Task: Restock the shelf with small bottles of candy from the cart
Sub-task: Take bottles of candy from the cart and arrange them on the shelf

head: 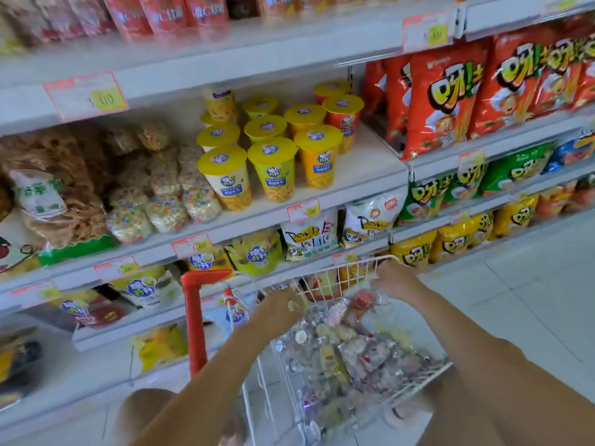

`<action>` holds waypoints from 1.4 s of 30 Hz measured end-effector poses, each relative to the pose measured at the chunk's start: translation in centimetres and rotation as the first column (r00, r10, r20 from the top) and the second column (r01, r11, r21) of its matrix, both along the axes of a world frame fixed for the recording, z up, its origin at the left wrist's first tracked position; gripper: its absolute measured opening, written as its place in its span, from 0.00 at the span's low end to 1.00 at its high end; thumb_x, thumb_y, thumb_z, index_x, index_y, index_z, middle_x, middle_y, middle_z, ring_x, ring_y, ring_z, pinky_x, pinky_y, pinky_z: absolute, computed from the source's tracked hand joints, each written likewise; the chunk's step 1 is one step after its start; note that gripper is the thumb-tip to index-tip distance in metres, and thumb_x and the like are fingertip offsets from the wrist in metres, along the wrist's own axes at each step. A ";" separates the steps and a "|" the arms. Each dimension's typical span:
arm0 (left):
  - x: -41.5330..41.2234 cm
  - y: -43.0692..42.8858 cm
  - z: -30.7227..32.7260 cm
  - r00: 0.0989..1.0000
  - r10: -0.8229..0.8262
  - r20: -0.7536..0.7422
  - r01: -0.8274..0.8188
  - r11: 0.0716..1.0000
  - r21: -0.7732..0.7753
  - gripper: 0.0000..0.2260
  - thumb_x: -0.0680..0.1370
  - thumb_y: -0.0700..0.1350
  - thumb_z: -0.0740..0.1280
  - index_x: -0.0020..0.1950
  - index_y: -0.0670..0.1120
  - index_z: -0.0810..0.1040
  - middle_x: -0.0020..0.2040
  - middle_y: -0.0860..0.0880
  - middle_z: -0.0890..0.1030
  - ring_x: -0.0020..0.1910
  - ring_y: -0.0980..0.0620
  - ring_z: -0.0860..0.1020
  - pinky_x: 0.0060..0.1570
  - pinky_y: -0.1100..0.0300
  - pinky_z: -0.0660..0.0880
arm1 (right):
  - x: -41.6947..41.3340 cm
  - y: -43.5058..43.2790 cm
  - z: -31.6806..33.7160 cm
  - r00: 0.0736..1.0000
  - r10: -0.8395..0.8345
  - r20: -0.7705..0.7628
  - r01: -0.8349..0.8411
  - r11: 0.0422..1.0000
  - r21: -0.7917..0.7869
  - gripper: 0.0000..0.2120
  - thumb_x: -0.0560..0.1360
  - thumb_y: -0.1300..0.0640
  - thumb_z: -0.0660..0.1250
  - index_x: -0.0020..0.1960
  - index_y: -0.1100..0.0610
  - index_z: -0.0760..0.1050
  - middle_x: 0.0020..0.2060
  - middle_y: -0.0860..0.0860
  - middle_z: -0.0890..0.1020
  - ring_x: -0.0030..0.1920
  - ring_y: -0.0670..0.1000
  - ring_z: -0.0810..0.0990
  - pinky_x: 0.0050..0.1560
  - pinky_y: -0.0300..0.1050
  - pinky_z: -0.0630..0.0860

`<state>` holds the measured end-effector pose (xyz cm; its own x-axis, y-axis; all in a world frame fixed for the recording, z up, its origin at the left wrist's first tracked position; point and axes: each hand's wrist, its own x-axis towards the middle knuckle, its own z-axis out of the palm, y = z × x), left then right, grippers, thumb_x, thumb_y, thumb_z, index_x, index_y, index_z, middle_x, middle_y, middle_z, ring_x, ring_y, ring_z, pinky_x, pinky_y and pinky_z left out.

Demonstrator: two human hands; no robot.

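A white wire cart (325,275) stands before the shelves, filled with several small clear bottles of candy (354,352). My right hand (394,280) reaches in at the far rim, its fingers closed around one clear bottle with red contents (365,299). At the cart's left rim my left hand (278,305) is curled with its fingers down; blur hides whether it holds anything. More small bottles of candy (164,201) are stacked on the middle shelf (264,214), left of the yellow-lidded cups (270,169).
The cart's red handle post (194,320) rises at its left side. A bare patch of shelf board (370,162) lies right of the cups. Red, green and yellow snack bags (441,101) fill the right-hand shelves. A pale tiled floor (531,284) stretches to the right.
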<state>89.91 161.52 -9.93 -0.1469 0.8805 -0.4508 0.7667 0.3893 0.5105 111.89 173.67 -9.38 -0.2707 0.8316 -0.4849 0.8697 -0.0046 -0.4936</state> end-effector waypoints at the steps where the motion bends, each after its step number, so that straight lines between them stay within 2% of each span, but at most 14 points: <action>1: 0.4 0.2 -1.5 0.999 -0.029 -0.028 0.028 0.999 -0.044 0.16 0.80 0.47 0.63 0.66 0.44 0.71 0.64 0.44 0.74 0.60 0.47 0.74 0.54 0.61 0.69 | 0.4 -0.3 -1.4 0.999 -0.025 0.027 0.026 0.999 -0.023 0.16 0.77 0.55 0.65 0.34 0.55 0.64 0.31 0.50 0.67 0.30 0.47 0.66 0.29 0.39 0.61; 3: 1.2 0.7 -4.2 0.997 -0.065 -0.050 0.059 0.992 -0.110 0.20 0.81 0.46 0.61 0.71 0.42 0.65 0.70 0.42 0.68 0.67 0.46 0.69 0.60 0.61 0.65 | 0.6 -0.7 -4.1 0.998 -0.050 0.043 0.052 0.997 -0.054 0.11 0.78 0.52 0.63 0.53 0.59 0.73 0.48 0.56 0.77 0.43 0.52 0.76 0.40 0.42 0.70; 4: 1.5 0.9 -5.6 0.998 -0.056 -0.035 0.050 0.988 -0.147 0.21 0.81 0.45 0.61 0.73 0.43 0.63 0.71 0.41 0.67 0.68 0.46 0.67 0.61 0.60 0.64 | 0.5 -0.9 -5.2 0.997 -0.037 0.073 0.041 0.997 -0.061 0.17 0.80 0.52 0.61 0.64 0.61 0.71 0.58 0.58 0.77 0.53 0.55 0.77 0.49 0.45 0.72; 6: 1.9 1.4 -8.4 0.999 -0.032 -0.019 0.027 0.977 -0.212 0.24 0.80 0.44 0.62 0.75 0.44 0.60 0.71 0.41 0.66 0.68 0.45 0.67 0.61 0.59 0.65 | 0.0 -0.9 -6.8 0.994 0.024 0.107 -0.019 0.999 -0.044 0.18 0.81 0.57 0.57 0.70 0.61 0.67 0.65 0.59 0.72 0.63 0.58 0.74 0.59 0.45 0.70; 13: 1.3 2.4 -15.7 0.998 -0.050 -0.026 0.039 0.946 -0.321 0.26 0.80 0.50 0.62 0.76 0.47 0.59 0.68 0.41 0.70 0.61 0.43 0.74 0.59 0.54 0.71 | -2.4 1.6 -11.3 0.993 -0.114 -0.010 0.112 0.987 -0.119 0.13 0.77 0.62 0.63 0.62 0.60 0.74 0.57 0.58 0.79 0.58 0.57 0.77 0.57 0.45 0.73; 16: 1.0 1.4 -16.8 0.996 -0.095 0.005 0.091 0.936 -0.340 0.21 0.81 0.49 0.58 0.75 0.46 0.62 0.71 0.42 0.69 0.68 0.44 0.69 0.65 0.56 0.67 | -3.4 2.4 -13.3 0.971 -0.236 -0.044 0.227 0.963 -0.144 0.08 0.76 0.63 0.65 0.55 0.57 0.72 0.55 0.58 0.79 0.57 0.57 0.78 0.52 0.43 0.73; 19: 0.8 1.0 -17.7 0.997 -0.079 0.018 0.081 0.953 -0.292 0.17 0.81 0.43 0.58 0.71 0.46 0.68 0.70 0.43 0.71 0.68 0.44 0.70 0.65 0.55 0.68 | -3.8 2.9 -14.6 0.963 -0.268 0.009 0.266 0.952 -0.150 0.19 0.76 0.58 0.66 0.64 0.63 0.68 0.58 0.59 0.78 0.58 0.58 0.77 0.54 0.44 0.72; 25: 0.5 1.3 -18.8 0.981 0.163 0.103 -0.128 0.950 -0.284 0.18 0.78 0.36 0.63 0.68 0.44 0.72 0.66 0.45 0.75 0.59 0.47 0.76 0.51 0.61 0.73 | -4.0 3.4 -16.3 0.979 -0.195 0.062 0.200 0.975 -0.095 0.29 0.72 0.51 0.72 0.68 0.55 0.63 0.53 0.56 0.82 0.52 0.58 0.80 0.44 0.44 0.72; 27: 0.2 1.2 -19.1 0.899 0.416 0.135 -0.345 0.864 -0.367 0.22 0.74 0.36 0.67 0.67 0.39 0.70 0.59 0.44 0.76 0.52 0.45 0.77 0.42 0.60 0.72 | -4.0 3.2 -16.3 0.976 -0.204 0.071 0.208 0.976 -0.057 0.27 0.73 0.50 0.70 0.67 0.55 0.63 0.51 0.55 0.82 0.51 0.58 0.81 0.42 0.43 0.71; 29: 0.0 1.3 -19.2 0.742 0.651 0.157 -0.542 0.721 -0.432 0.28 0.70 0.34 0.71 0.68 0.38 0.68 0.57 0.43 0.76 0.53 0.44 0.77 0.42 0.57 0.75 | -4.0 2.5 -16.4 0.961 -0.269 0.068 0.270 0.963 -0.013 0.26 0.73 0.51 0.70 0.65 0.58 0.63 0.51 0.56 0.82 0.51 0.59 0.81 0.42 0.46 0.73; 35: 0.4 1.5 -18.8 0.778 0.617 0.113 -0.520 0.735 -0.434 0.17 0.72 0.39 0.73 0.59 0.41 0.76 0.53 0.46 0.78 0.51 0.46 0.78 0.45 0.62 0.71 | -3.8 1.6 -15.9 0.919 -0.393 -0.032 0.391 0.919 -0.059 0.27 0.69 0.54 0.75 0.59 0.60 0.62 0.49 0.57 0.80 0.51 0.60 0.80 0.46 0.46 0.74; 38: -0.1 2.5 -17.5 0.625 0.767 0.142 -0.620 0.599 -0.506 0.02 0.75 0.37 0.66 0.44 0.38 0.75 0.31 0.45 0.78 0.29 0.49 0.74 0.38 0.57 0.72 | -3.5 1.5 -15.1 0.900 -0.426 -0.090 0.419 0.904 -0.086 0.27 0.70 0.53 0.74 0.60 0.61 0.63 0.47 0.56 0.78 0.52 0.59 0.79 0.49 0.47 0.74; 39: -0.3 2.7 -16.6 0.549 0.822 0.152 -0.663 0.539 -0.520 0.05 0.76 0.38 0.64 0.41 0.39 0.72 0.27 0.45 0.73 0.25 0.51 0.71 0.37 0.56 0.74 | -3.5 1.5 -14.6 0.897 -0.428 -0.112 0.419 0.903 -0.092 0.26 0.70 0.53 0.73 0.60 0.61 0.64 0.45 0.54 0.76 0.50 0.58 0.79 0.47 0.46 0.73; 42: -0.7 3.3 -13.7 0.463 0.860 0.215 -0.706 0.505 -0.496 0.05 0.77 0.42 0.62 0.44 0.42 0.69 0.30 0.46 0.70 0.26 0.52 0.72 0.33 0.59 0.75 | -3.3 1.4 -13.1 0.861 -0.457 -0.222 0.440 0.890 -0.124 0.22 0.71 0.52 0.72 0.58 0.54 0.66 0.42 0.49 0.75 0.44 0.52 0.74 0.43 0.42 0.68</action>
